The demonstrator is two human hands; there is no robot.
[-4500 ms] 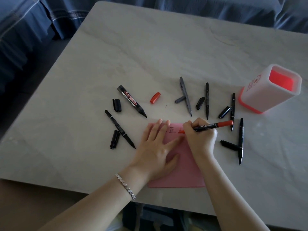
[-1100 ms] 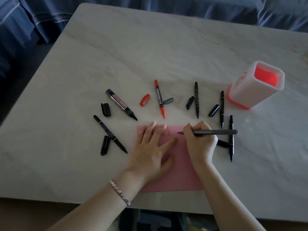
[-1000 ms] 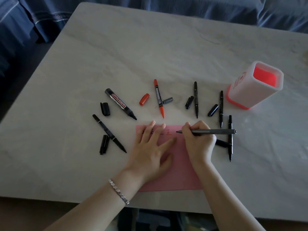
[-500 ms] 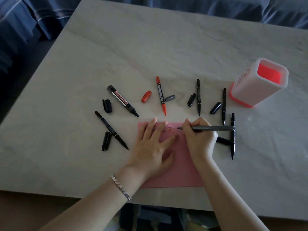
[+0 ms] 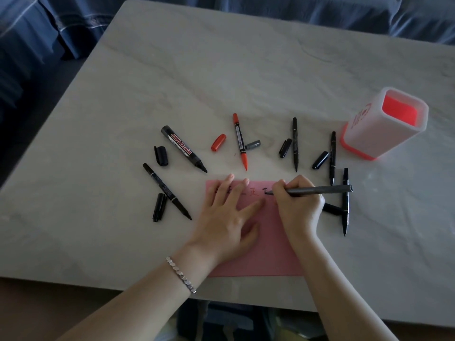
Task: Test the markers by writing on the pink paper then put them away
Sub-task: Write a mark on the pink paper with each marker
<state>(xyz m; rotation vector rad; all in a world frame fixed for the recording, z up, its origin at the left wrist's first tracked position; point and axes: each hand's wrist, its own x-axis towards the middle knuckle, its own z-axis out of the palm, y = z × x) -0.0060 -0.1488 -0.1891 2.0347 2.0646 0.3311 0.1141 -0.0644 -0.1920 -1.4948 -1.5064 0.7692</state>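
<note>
The pink paper (image 5: 268, 257) lies near the table's front edge with written characters along its top. My left hand (image 5: 226, 217) rests flat on it, fingers spread. My right hand (image 5: 299, 207) grips a grey marker (image 5: 320, 190), its tip touching the paper beside a fresh dark stroke. An uncapped red marker (image 5: 240, 141) lies behind the paper with a red cap (image 5: 218, 142) and a grey cap (image 5: 253, 145) beside it. A thick whiteboard marker (image 5: 183, 148) and several thin black markers lie uncapped around the paper, such as one at the left (image 5: 167, 191).
A white holder with a red inside (image 5: 384, 126) stands at the right. Black caps (image 5: 161, 155) (image 5: 159, 207) (image 5: 285, 148) (image 5: 320, 160) lie loose among the markers. Blue fabric (image 5: 73, 25) hangs beyond the table's far edge. The table's front edge (image 5: 98, 283) is close to my arms.
The red marker I was writing with now lies on the table, and my right hand holds the grey marker instead. A dark stroke has appeared on the paper at its tip.
</note>
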